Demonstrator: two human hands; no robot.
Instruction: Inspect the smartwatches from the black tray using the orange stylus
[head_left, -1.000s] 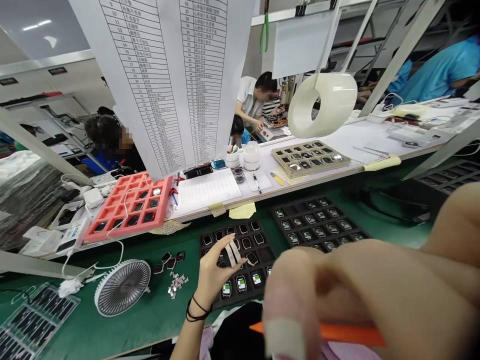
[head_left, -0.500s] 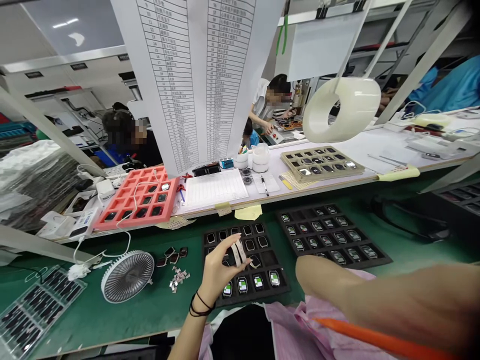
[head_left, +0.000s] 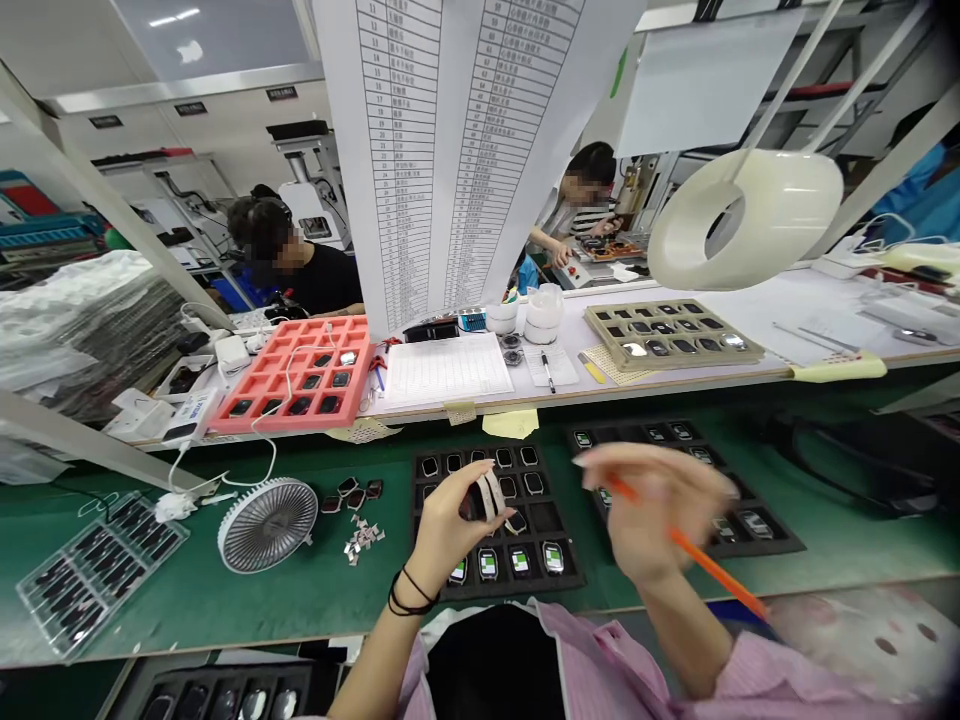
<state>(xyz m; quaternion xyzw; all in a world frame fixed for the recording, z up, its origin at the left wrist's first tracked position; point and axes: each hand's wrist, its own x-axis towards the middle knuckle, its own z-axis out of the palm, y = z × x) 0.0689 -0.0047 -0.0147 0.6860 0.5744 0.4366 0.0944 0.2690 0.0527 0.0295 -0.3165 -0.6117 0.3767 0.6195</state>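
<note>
a pale roll [head_left: 795, 205] hangs above the shelf [head_left: 574, 335], a round fan [head_left: 268, 525] stands below

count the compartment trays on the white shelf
2: a pink tray left of the paper sheet, and a beige tray right of it. Others may be hidden behind the hanging list.
</note>
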